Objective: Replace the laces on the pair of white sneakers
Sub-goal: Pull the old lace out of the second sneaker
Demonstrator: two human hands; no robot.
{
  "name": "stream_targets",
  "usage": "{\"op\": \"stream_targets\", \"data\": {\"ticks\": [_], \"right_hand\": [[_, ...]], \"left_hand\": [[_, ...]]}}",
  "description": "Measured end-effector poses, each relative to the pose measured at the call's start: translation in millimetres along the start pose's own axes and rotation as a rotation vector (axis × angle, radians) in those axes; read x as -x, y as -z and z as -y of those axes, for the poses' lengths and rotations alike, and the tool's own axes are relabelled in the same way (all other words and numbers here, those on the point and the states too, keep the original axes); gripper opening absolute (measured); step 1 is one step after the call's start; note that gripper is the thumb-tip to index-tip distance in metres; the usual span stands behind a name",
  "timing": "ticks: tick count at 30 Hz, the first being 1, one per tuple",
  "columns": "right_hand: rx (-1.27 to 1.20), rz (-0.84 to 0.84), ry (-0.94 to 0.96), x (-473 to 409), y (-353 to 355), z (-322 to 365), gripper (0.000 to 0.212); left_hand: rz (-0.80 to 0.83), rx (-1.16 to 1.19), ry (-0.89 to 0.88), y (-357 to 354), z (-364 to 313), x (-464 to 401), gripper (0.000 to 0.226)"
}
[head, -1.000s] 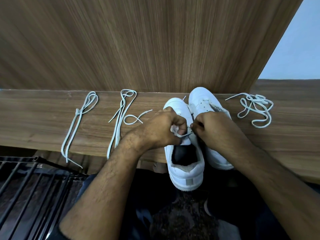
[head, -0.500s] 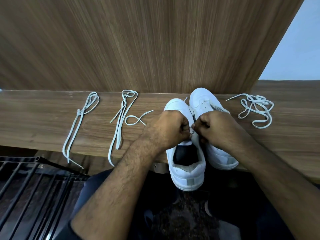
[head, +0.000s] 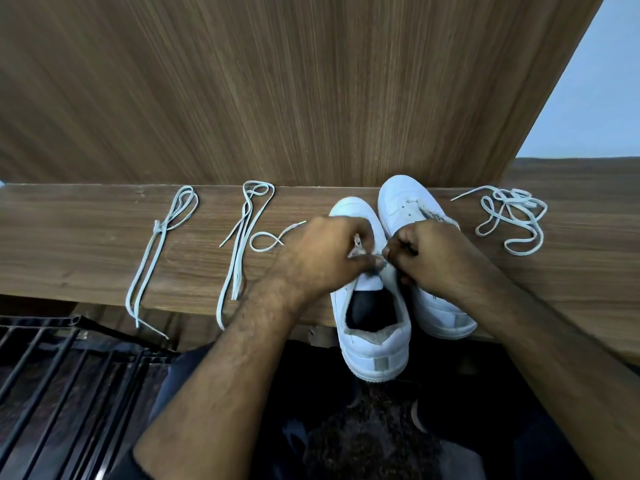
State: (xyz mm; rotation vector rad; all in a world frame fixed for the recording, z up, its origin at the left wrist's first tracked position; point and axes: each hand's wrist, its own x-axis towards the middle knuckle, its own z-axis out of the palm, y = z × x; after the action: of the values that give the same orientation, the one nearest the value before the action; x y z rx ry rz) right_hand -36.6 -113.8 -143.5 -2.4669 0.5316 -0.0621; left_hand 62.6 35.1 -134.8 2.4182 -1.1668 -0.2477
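Two white sneakers stand side by side on a wooden ledge (head: pixel 86 244), toes toward the wall. The left sneaker (head: pixel 372 327) hangs its heel over the ledge's front edge; the right sneaker (head: pixel 403 199) sits further back. My left hand (head: pixel 322 254) and my right hand (head: pixel 427 252) meet over the left sneaker's tongue, fingers curled, each pinching a bit of white lace (head: pixel 360 249) between them. The hands hide the eyelets. Three loose laces lie on the ledge: a tied one (head: pixel 156 251) at the left, a long looped one (head: pixel 242 244) beside it, and a tangled one (head: pixel 512 216) at the right.
A wood-grain wall panel (head: pixel 277 81) rises straight behind the ledge. A black metal rack (head: pixel 52 375) sits low at the left. Dark-clothed legs (head: pixel 311 393) fill the bottom of the view. A pale wall (head: pixel 602 98) shows at the upper right.
Both hands have shifted slightly up over the left sneaker's tongue and drawn closer together on the lace. The sneakers and loose laces have stayed where they were.
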Motion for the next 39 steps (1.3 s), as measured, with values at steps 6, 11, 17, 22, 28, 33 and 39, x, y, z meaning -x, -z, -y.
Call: {"op": "stream_targets", "data": {"ticks": [6,11,17,22,28,33,39], "right_hand": [[-0.021,0.023,-0.023,0,1,2,0.020],[-0.018,0.024,-0.016,0,2,2,0.022],[-0.059,0.019,0.010,1,0,-1,0.022],[-0.013,-0.043,0.095,3,-3,-2,0.009],[0.259,0.027,0.276,12,-2,12,0.032],[0.236,0.098,0.246,13,0,11,0.027],[-0.698,0.036,-0.274,7,6,20,0.030]], "left_hand": [[-0.050,-0.217,-0.026,-1,-8,0,0.017],[-0.348,0.763,0.144,15,-22,-1,0.014],[-0.538,1.193,0.505,29,-10,-2,0.026],[-0.671,0.334,0.414,27,19,-2,0.029],[-0.104,0.143,0.214,13,9,3,0.049],[0.237,0.211,0.235,13,-2,13,0.049],[0.250,0.494,0.501,13,0,13,0.022]]}}
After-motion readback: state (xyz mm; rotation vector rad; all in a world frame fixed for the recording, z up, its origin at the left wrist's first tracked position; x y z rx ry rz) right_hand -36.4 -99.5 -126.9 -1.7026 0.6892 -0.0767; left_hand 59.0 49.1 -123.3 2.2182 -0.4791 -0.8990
